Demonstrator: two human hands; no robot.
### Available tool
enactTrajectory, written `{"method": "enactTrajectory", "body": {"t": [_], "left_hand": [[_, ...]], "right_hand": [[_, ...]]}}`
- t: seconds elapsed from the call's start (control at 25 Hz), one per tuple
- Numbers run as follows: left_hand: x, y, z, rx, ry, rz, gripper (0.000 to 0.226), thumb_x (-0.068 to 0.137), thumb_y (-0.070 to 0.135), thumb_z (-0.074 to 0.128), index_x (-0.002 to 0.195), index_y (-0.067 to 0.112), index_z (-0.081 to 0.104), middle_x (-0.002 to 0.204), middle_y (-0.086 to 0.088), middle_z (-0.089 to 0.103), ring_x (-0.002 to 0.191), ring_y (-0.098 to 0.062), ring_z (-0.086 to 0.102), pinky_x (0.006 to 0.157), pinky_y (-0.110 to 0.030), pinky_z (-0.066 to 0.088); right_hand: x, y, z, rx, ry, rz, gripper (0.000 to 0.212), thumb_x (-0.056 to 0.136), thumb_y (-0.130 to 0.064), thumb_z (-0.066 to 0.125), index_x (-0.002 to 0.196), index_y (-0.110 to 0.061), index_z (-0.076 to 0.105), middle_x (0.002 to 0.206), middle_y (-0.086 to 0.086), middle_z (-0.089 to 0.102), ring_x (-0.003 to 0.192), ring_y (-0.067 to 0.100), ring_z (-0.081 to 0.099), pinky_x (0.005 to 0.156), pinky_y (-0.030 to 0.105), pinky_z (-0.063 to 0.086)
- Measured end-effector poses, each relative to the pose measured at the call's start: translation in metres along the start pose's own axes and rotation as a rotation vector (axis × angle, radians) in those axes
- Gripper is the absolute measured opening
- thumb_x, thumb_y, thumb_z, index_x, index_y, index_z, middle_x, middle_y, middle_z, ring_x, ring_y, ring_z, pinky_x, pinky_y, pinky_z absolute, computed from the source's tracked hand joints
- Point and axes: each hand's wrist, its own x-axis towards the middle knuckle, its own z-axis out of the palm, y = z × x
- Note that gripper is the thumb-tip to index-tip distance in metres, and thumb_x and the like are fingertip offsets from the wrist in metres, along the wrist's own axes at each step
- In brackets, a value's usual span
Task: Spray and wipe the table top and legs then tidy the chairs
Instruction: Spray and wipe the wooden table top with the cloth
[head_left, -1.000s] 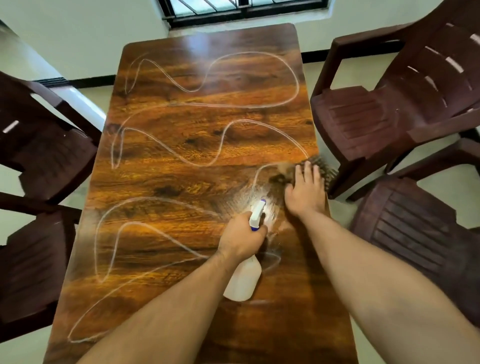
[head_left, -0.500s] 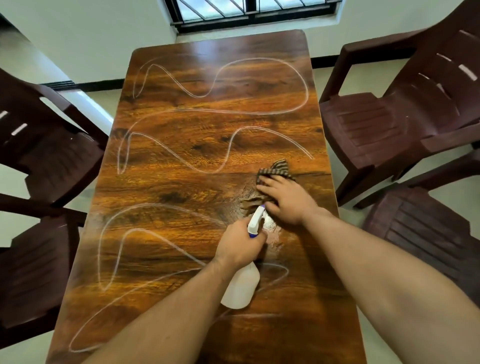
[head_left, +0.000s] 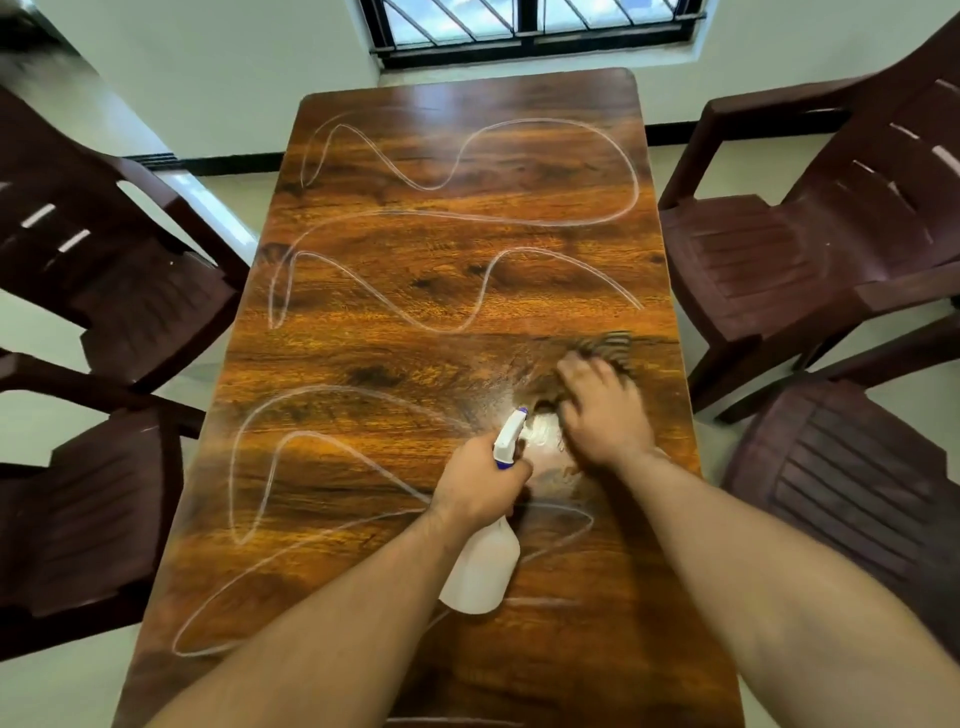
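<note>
A long brown wooden table (head_left: 415, 270) carries white wavy chalk-like lines over most of its top. My left hand (head_left: 475, 480) grips a white spray bottle (head_left: 483, 566) with a blue-and-white nozzle, pointed at the wet patch ahead. My right hand (head_left: 602, 410) presses down on a dark striped cloth (head_left: 608, 345) near the table's right edge; the cloth is blurred and mostly hidden under the hand. A shiny wet patch lies between both hands.
Two dark brown plastic chairs stand on the left (head_left: 104, 270), (head_left: 78, 519) and two on the right (head_left: 810, 249), (head_left: 872, 509), all pulled away from the table at angles. A barred window (head_left: 519, 26) sits in the wall behind the far end.
My right hand with the cloth swept left toward the table's middle and has now slid back right toward the edge. The left hand with the bottle has stayed nearly still.
</note>
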Motion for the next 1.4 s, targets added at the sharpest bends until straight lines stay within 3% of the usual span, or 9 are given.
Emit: {"method": "enactTrajectory", "body": {"t": [0.08, 0.24, 0.4, 0.56, 0.68, 0.88, 1.04, 1.28, 1.4], "left_hand": [[-0.008, -0.004, -0.002, -0.001, 0.001, -0.007, 0.007, 0.094, 0.018, 0.064, 0.097, 0.012, 0.066, 0.089, -0.011, 0.073, 0.07, -0.027, 0.074, 0.072, -0.047, 0.063], [-0.022, -0.019, 0.001, 0.06, -0.072, 0.024, 0.013, 0.092, 0.021, 0.066, 0.1, 0.011, 0.068, 0.086, -0.008, 0.074, 0.072, -0.026, 0.073, 0.076, -0.047, 0.062], [-0.041, -0.036, 0.004, 0.022, -0.085, -0.023, 0.012, 0.091, 0.02, 0.069, 0.096, 0.01, 0.07, 0.088, -0.011, 0.075, 0.082, -0.029, 0.072, 0.08, -0.048, 0.06], [-0.069, -0.05, 0.006, 0.06, -0.159, 0.047, 0.008, 0.091, 0.022, 0.068, 0.084, 0.019, 0.064, 0.077, 0.0, 0.07, 0.076, -0.022, 0.067, 0.073, -0.039, 0.056], [-0.086, -0.067, 0.004, 0.062, -0.145, 0.006, 0.011, 0.089, 0.02, 0.068, 0.084, 0.011, 0.065, 0.071, -0.001, 0.065, 0.069, -0.025, 0.064, 0.072, -0.04, 0.054], [-0.125, -0.099, 0.004, 0.063, -0.2, -0.013, 0.014, 0.089, 0.022, 0.067, 0.094, 0.009, 0.07, 0.078, -0.01, 0.074, 0.068, -0.028, 0.072, 0.075, -0.048, 0.061], [-0.156, -0.129, 0.002, 0.014, -0.163, -0.075, 0.008, 0.095, 0.017, 0.064, 0.088, 0.015, 0.062, 0.079, -0.011, 0.07, 0.061, -0.024, 0.068, 0.067, -0.039, 0.06], [-0.199, -0.173, 0.002, 0.076, -0.21, 0.007, 0.018, 0.088, 0.024, 0.068, 0.097, 0.008, 0.07, 0.082, -0.01, 0.074, 0.079, -0.03, 0.072, 0.08, -0.049, 0.058], [-0.221, -0.192, 0.002, 0.096, -0.2, -0.002, 0.02, 0.091, 0.021, 0.066, 0.1, 0.003, 0.07, 0.077, -0.007, 0.068, 0.072, -0.025, 0.067, 0.077, -0.042, 0.058]], "right_hand": [[-0.008, -0.023, 0.002, 0.014, 0.097, 0.325, 0.062, 0.1, -0.045, 0.037, 0.157, -0.024, 0.023, 0.166, -0.003, 0.015, 0.153, 0.023, 0.008, 0.121, 0.05, 0.011], [-0.063, -0.018, 0.027, -0.129, -0.03, -0.318, 0.044, 0.098, -0.042, 0.048, 0.14, -0.031, 0.052, 0.158, -0.005, 0.036, 0.146, 0.022, 0.028, 0.11, 0.048, 0.033], [-0.095, -0.028, 0.026, 0.022, 0.18, 0.379, 0.039, 0.099, -0.043, 0.048, 0.136, -0.034, 0.056, 0.158, -0.001, 0.036, 0.144, 0.025, 0.028, 0.108, 0.05, 0.033], [-0.146, -0.014, 0.047, -0.111, -0.12, -0.402, 0.046, 0.1, -0.039, 0.044, 0.146, -0.038, 0.046, 0.162, -0.007, 0.029, 0.15, 0.022, 0.022, 0.116, 0.051, 0.027], [-0.163, -0.025, 0.049, -0.044, 0.039, 0.249, 0.06, 0.103, -0.034, 0.041, 0.158, -0.034, 0.017, 0.166, -0.011, 0.012, 0.154, 0.017, 0.004, 0.123, 0.049, 0.012], [-0.221, -0.035, 0.06, -0.247, -0.296, -0.435, 0.072, 0.096, -0.023, 0.046, 0.156, -0.046, 0.012, 0.165, -0.015, -0.003, 0.152, 0.013, -0.007, 0.124, 0.047, 0.005], [-0.231, -0.036, 0.056, -0.16, -0.084, 0.329, 0.07, 0.095, -0.015, 0.045, 0.156, -0.039, 0.021, 0.168, -0.004, -0.007, 0.153, 0.026, -0.01, 0.123, 0.054, 0.009], [-0.332, -0.082, 0.1, 0.06, -0.202, -0.407, 0.083, 0.078, -0.016, 0.055, 0.156, -0.026, 0.028, 0.159, -0.003, 0.032, 0.149, 0.017, 0.024, 0.124, 0.041, 0.021], [-0.341, -0.047, 0.092, 0.055, -0.038, 0.193, 0.085, 0.083, -0.023, 0.064, 0.157, -0.014, 0.024, 0.165, -0.001, 0.008, 0.15, 0.022, 0.014, 0.123, 0.031, 0.014]]}}
